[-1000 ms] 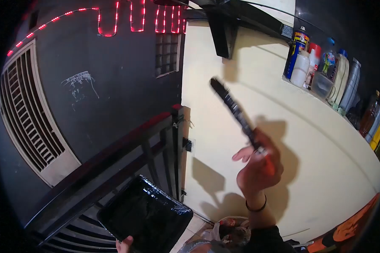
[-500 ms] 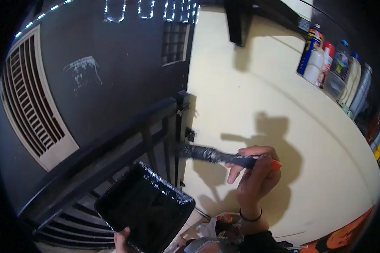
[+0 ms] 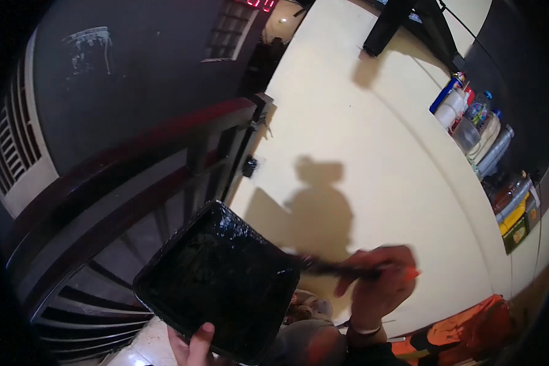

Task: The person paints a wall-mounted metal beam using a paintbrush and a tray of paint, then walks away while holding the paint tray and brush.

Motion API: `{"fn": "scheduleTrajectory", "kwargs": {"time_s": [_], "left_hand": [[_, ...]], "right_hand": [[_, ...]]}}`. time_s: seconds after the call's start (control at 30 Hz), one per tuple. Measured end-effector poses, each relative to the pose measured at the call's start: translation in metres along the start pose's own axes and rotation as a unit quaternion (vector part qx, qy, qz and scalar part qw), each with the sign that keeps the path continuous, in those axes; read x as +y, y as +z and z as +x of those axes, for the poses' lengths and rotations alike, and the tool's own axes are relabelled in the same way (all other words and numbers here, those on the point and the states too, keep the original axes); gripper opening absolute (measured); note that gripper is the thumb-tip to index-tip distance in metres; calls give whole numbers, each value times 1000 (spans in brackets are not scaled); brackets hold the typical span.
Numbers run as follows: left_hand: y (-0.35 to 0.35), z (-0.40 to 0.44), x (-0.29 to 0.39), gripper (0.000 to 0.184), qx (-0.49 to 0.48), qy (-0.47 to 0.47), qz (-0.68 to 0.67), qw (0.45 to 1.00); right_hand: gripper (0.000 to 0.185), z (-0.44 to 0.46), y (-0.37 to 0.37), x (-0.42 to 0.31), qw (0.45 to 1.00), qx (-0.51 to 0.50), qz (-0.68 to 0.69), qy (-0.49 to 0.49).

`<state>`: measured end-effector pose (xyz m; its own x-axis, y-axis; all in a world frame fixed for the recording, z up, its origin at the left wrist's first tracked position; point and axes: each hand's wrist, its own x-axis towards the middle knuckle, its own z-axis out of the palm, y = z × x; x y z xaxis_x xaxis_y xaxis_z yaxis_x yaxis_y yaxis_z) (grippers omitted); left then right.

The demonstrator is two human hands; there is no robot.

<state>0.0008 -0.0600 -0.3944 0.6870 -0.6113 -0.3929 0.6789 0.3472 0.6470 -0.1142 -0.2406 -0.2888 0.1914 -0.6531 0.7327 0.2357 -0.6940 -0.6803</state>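
My left hand point(image 3: 195, 345) grips the lower edge of a black tray point(image 3: 216, 274), its thumb over the rim. Wet, shiny black paint coats the inside of the tray. On the right, my right hand point(image 3: 381, 283) is closed round a dark brush point(image 3: 335, 269) with an orange end. The brush points left, its tip at the tray's right edge; the bristles are blurred and hard to make out. A dark band circles my right wrist.
A dark metal railing point(image 3: 134, 146) runs along the left, ending at a cream wall point(image 3: 372, 165). Bottles and cans point(image 3: 463, 116) stand on a ledge at the upper right. Orange cloth point(image 3: 470, 329) lies at the lower right. A black bracket point(image 3: 390, 27) juts out above.
The brush has come down from a raised position to the tray's right edge. The view has shifted and tilted, and the tray appears larger. My left hand still holds it.
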Motion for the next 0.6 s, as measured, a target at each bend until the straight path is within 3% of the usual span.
{"fn": "scheduleTrajectory", "kwargs": {"time_s": [0.13,0.2,0.33,0.4,0.47,0.53,0.6], "left_hand": [[-2,21,-4,60,-25,-15,10,1000],[0,29,-7,61,-35,-17,16,999],[6,39,-14,64,-53,-17,26,998],[9,41,-16,64,-58,-20,27,998],[13,43,-17,65,-63,-38,11,997],[13,45,-19,65,-67,-46,7,997],[12,48,-19,65,-70,-52,4,996]], "right_hand": [[39,94,-34,3,951,182,-153,-198],[36,139,-44,4,912,184,-253,-266],[26,230,-56,20,831,66,-367,-414],[25,244,-53,8,803,48,-433,-407],[25,257,-53,-3,654,11,-566,-502],[24,255,-49,-12,636,15,-563,-527],[27,245,-45,-21,555,-8,-608,-568]]}}
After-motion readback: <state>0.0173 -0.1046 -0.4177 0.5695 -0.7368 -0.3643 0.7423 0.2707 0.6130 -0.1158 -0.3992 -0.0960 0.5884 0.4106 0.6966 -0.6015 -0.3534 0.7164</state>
